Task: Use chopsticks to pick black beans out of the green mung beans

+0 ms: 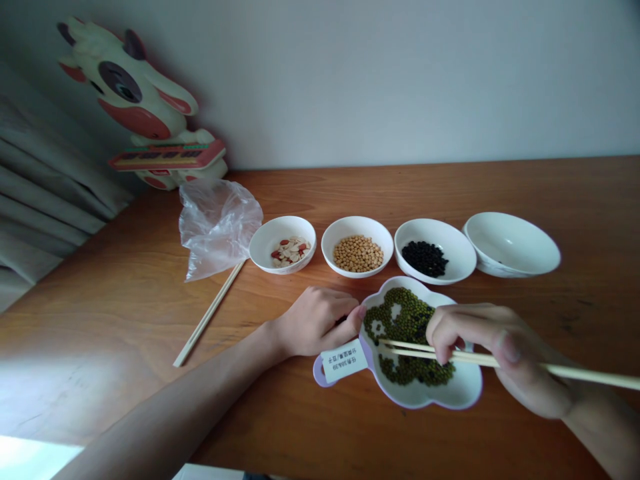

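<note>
My right hand (pixel 500 343) is closed around a pair of wooden chopsticks (pixel 473 358). Their tips reach into a flower-shaped white plate (pixel 463 395) with a lilac edge and handle. Green mung beans (pixel 400 313) cover much of the plate, with a few darker beans among them; part of it is hidden behind my right hand. At the plate's left rim, my left hand (pixel 323 323) is curled, its thumb and fingers against the edge. A white label (pixel 345 361) with printed writing lies across the plate's handle. Nothing shows clearly between the chopstick tips.
Behind the plate stand white bowls: one of sliced nuts (pixel 290 252), one of soybeans (pixel 358 253), one of black beans (pixel 425 259), and a bowl (pixel 515 243) with a tiny dark speck. Leftward lie spare chopsticks (pixel 210 313), a plastic bag (pixel 217 227) and a cow toy (pixel 155 120).
</note>
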The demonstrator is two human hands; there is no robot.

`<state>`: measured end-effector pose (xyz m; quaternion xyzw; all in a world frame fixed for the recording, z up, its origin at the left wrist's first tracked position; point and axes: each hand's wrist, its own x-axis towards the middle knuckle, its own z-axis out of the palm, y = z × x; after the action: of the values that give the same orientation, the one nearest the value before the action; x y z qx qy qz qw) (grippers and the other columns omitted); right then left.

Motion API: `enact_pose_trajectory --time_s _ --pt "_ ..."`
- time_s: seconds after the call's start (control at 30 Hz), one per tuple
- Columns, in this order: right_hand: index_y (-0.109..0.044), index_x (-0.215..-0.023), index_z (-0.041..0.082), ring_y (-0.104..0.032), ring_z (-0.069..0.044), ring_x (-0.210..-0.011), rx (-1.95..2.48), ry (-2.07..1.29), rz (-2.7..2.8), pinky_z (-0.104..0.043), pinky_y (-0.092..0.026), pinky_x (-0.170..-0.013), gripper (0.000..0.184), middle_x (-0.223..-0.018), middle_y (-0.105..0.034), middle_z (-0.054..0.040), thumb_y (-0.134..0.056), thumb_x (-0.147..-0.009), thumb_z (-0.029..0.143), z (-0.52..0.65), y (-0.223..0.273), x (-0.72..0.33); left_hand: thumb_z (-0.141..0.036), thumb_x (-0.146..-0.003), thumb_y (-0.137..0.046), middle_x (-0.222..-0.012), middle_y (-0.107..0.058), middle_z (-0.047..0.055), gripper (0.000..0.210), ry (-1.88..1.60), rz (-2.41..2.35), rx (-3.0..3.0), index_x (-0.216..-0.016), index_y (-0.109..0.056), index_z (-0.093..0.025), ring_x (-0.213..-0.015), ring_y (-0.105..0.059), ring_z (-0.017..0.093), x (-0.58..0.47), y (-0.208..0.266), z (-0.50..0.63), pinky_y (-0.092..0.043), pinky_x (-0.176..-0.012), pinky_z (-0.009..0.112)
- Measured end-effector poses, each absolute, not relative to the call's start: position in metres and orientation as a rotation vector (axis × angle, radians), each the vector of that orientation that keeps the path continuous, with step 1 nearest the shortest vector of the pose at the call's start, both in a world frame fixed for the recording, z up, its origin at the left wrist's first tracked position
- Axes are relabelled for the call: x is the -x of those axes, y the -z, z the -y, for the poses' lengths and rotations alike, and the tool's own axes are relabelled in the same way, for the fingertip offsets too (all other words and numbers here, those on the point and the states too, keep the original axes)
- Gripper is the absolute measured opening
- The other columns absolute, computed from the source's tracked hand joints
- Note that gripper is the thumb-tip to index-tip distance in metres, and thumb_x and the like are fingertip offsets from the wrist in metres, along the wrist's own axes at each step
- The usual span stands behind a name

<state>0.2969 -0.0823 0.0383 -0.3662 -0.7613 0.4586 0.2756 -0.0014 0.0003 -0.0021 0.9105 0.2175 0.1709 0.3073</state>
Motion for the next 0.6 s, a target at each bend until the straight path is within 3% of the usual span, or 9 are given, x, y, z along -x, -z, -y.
enact_pose_trajectory --time_s 0.6 --pt "-0.066 -0.085 0.022 -0.058 -0.022 -0.07 1.013 -1.258 2.031 -0.035 -0.04 -0.067 0.078 -0.079 -0.066 -0.0061 -0.017 -0.099 0.081 0.0817 -0.0392 -0.301 -0.033 -0.112 -0.037 -0.069 -0.053 0.0 0.041 -0.445 -0.576 -2.41 -0.074 -0.043 -0.018 -0.062 -0.046 0.011 0.0014 0.0024 -0.0007 -0.035 -0.064 0.026"
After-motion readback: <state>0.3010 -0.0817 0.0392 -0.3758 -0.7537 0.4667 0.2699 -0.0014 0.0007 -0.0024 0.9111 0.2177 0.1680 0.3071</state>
